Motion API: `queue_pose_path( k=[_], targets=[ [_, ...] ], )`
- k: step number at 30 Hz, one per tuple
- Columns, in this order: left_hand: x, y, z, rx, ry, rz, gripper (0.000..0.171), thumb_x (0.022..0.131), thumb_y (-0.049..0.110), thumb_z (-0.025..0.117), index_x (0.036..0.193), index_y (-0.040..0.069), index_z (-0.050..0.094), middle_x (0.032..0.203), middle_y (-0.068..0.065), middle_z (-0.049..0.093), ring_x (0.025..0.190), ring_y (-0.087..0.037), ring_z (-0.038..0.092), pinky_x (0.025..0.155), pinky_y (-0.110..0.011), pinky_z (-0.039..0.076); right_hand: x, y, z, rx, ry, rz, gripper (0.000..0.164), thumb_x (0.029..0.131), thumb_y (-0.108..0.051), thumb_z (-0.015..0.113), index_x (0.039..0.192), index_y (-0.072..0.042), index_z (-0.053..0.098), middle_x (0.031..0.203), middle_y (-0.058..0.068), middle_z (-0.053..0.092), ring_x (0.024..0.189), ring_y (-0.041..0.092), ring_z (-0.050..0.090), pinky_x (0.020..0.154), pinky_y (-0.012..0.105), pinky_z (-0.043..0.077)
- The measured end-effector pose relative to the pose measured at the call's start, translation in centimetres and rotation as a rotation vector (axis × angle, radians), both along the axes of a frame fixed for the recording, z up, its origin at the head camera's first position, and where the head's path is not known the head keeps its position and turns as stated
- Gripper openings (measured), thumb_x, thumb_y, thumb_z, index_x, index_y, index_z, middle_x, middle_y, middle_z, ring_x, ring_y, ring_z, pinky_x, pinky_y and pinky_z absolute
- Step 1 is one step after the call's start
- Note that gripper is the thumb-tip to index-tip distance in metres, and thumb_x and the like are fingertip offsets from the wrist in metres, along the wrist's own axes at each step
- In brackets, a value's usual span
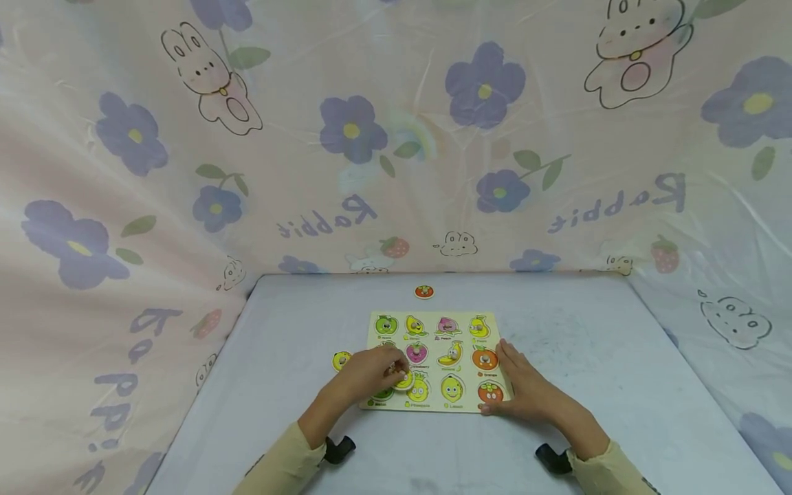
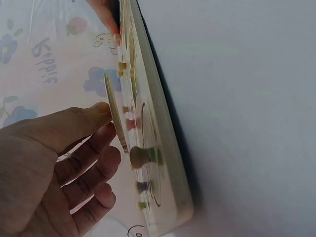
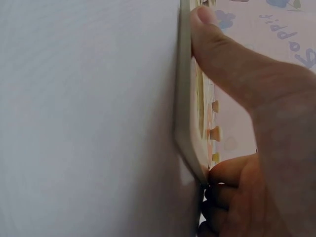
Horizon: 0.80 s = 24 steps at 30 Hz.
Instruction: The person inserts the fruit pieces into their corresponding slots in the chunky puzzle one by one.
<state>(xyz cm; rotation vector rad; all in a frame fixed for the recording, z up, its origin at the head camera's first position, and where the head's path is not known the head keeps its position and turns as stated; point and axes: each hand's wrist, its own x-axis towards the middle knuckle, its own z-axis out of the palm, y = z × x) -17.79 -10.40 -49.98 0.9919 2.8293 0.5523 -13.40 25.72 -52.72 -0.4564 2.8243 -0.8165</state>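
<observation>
A cream fruit puzzle board [image 1: 433, 405] lies flat on the table, with fruit pictures in rows and small knobs standing up from several pieces. Between thumb and fingertips, my left hand [image 1: 371, 371] pinches a yellow puzzle piece [image 1: 404, 381] over the board's lower left part. Seen edge-on in the left wrist view, that puzzle piece [image 2: 115, 111] is a thin disc tilted just above the knobs. My right hand [image 1: 532, 395] holds the board's near right corner, its thumb [image 3: 217, 42] on the near edge and its fingers along the right side. The left hand hides some pictures.
A loose yellow piece [image 1: 341, 360] lies just left of the board, partly behind my left hand. Beyond the far edge lies a red-orange piece [image 1: 423, 292]. The white table [image 1: 297, 316] ends at a patterned cloth curtain [image 1: 414, 206] at the back and sides.
</observation>
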Motion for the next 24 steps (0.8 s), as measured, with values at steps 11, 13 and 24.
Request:
queue_pose_path(
  k=[11,13,24],
  targets=[
    [0.1,1.5,-0.4,-0.015,-0.021,-0.062,0.003,0.104,0.027,0.075,0.103,0.024,0.076,0.096,0.017,0.063,0.083,0.002,0.055,0.075,-0.021,0.05,-0.1,0.0,-0.2,-0.009,0.012,0.007,0.141,0.073,-0.068,0.091,0.164,0.012,0.021,0.174,0.031,0.016,0.158,0.054,0.019,0.123,0.067,0.025],
    [0.1,1.7,-0.5,-0.021,-0.029,-0.066,0.003,0.104,0.027,0.074,0.102,0.024,0.075,0.096,0.018,0.064,0.084,0.002,0.055,0.076,-0.021,0.05,-0.1,0.1,-0.2,-0.008,0.015,0.009,0.141,0.072,-0.068,0.092,0.164,0.012,0.021,0.174,0.031,0.016,0.158,0.054,0.019,0.123,0.067,0.025],
    [0.5,2.6,-1.0,-0.046,-0.031,-0.075,0.005,0.103,0.029,0.074,0.106,0.025,0.075,0.099,0.019,0.063,0.085,0.004,0.055,0.075,-0.021,0.049,-0.1,0.1,-0.2,-0.014,-0.009,0.0,0.142,0.072,-0.069,0.091,0.166,0.01,0.019,0.175,0.029,0.014,0.16,0.052,0.017,0.124,0.066,0.024]
  ],
)
